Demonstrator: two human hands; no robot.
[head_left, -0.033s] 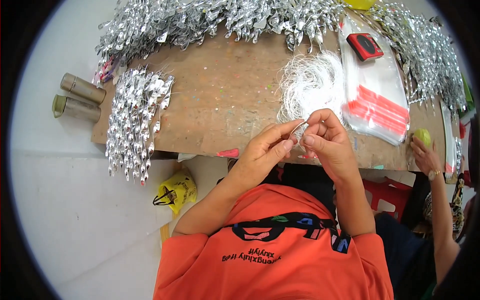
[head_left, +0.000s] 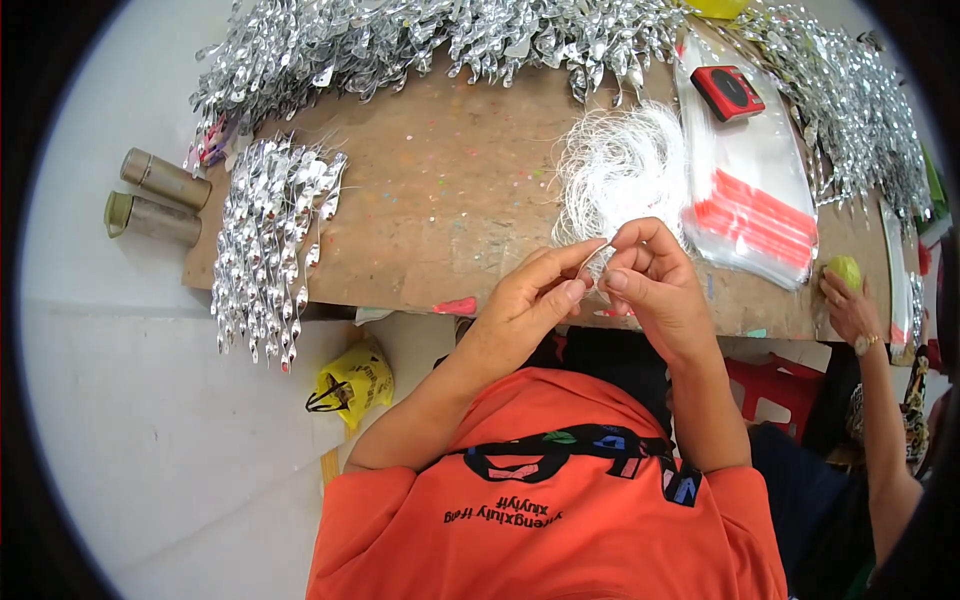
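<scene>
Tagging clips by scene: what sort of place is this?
Probably a small craft or packing workshop: bunches of shiny silver twisted-foil strands lie on a worn brown table, along with a loose heap of thin white string and a stack of clear, red-banded plastic bags.

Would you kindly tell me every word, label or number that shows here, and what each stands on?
I'd rather not copy wording, but here is where print shows:
Orange shirt: dark lettering on the front, upside down in this view.
Yellow bag: dark print, too small to read surely.
Red device: tiny marks, too small to read.
</scene>
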